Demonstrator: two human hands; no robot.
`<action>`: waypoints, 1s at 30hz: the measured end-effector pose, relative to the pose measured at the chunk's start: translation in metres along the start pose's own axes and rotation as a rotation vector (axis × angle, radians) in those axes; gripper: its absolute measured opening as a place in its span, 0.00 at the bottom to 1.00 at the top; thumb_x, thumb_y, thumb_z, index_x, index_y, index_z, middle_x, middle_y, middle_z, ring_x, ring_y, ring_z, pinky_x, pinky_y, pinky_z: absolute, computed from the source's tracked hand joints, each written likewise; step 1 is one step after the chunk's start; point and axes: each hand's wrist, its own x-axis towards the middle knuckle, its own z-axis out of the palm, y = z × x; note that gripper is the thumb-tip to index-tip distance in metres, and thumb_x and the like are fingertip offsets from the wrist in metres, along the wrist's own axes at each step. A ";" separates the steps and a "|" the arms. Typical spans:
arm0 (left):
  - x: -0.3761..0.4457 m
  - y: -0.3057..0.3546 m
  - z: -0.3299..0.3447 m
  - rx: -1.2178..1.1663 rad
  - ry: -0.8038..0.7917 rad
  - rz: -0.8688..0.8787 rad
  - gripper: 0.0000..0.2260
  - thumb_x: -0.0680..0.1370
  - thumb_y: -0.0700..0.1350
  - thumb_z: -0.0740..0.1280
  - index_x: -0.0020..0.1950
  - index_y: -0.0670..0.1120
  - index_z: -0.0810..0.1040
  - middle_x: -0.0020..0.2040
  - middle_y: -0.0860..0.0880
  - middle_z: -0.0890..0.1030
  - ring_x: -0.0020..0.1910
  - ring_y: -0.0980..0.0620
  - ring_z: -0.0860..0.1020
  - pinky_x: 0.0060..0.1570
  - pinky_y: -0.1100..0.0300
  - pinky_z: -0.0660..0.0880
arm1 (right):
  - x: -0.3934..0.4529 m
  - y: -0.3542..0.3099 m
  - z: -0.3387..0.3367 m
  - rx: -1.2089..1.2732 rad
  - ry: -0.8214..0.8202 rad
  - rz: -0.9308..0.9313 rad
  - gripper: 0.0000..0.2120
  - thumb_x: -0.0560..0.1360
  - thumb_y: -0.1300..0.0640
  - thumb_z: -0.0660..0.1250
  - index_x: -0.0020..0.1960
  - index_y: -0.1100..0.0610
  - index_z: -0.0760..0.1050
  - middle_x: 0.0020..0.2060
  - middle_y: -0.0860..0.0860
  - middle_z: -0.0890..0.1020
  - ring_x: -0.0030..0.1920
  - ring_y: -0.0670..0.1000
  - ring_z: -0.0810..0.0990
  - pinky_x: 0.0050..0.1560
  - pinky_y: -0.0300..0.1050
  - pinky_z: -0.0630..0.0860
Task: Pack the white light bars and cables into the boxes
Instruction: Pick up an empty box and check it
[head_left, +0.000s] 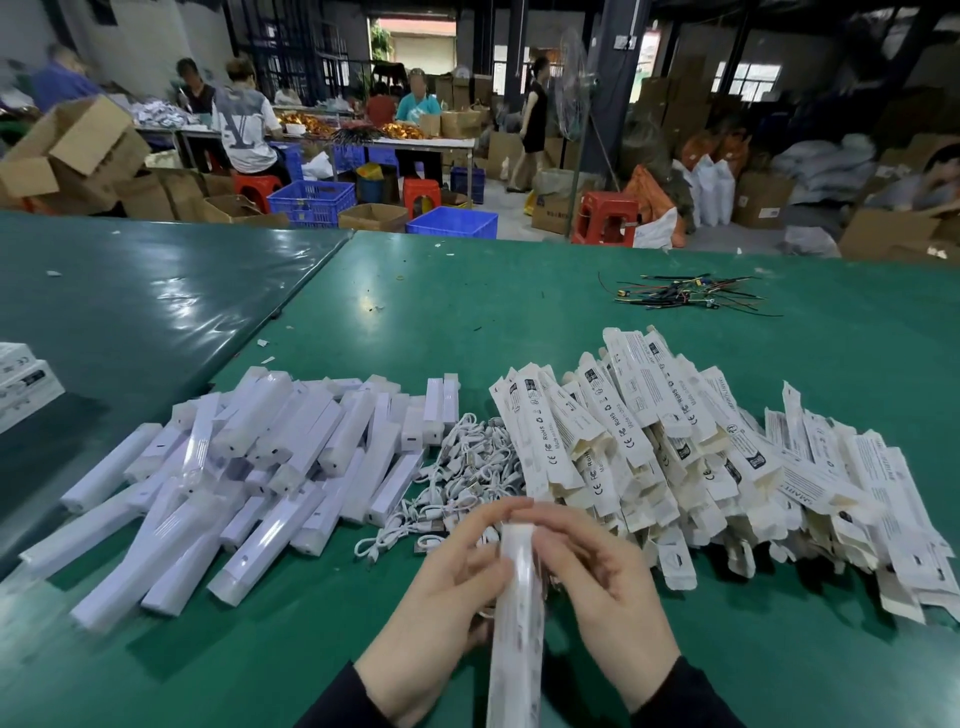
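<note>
both hands, left (457, 577) and right (602, 571), gripping one long box (517, 623); long axis pointing away over green counter (467, 291), far end raised.

The box (517, 618) held between both hands is smeared with motion blur, so its print can't be read, and its near end runs off the bottom edge. Fingers of the right hand (605, 582) cover its far tip. At the left edge, 2 printed boxes (23, 384) are cut off. The people at the far tables (332, 137) are too small and blurry to make out.
</note>
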 end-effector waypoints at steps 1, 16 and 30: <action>0.001 0.004 -0.002 -0.112 0.033 -0.019 0.17 0.81 0.35 0.59 0.61 0.52 0.79 0.52 0.42 0.84 0.44 0.46 0.81 0.39 0.57 0.79 | 0.001 -0.001 0.002 0.079 0.028 0.033 0.08 0.77 0.55 0.68 0.54 0.49 0.83 0.52 0.49 0.84 0.53 0.51 0.83 0.54 0.46 0.80; 0.001 0.040 -0.075 -0.842 0.335 0.119 0.18 0.77 0.57 0.61 0.51 0.45 0.83 0.39 0.50 0.80 0.29 0.55 0.76 0.28 0.64 0.76 | 0.080 -0.009 0.119 -1.052 -0.248 -0.085 0.11 0.79 0.55 0.61 0.53 0.57 0.79 0.50 0.55 0.82 0.51 0.58 0.80 0.47 0.47 0.74; 0.008 0.037 -0.075 -0.826 0.413 0.226 0.16 0.81 0.56 0.57 0.59 0.46 0.74 0.34 0.52 0.72 0.25 0.58 0.67 0.22 0.68 0.69 | 0.103 0.013 0.131 -1.139 -0.106 0.064 0.21 0.78 0.40 0.59 0.56 0.58 0.75 0.55 0.55 0.73 0.55 0.59 0.75 0.51 0.51 0.70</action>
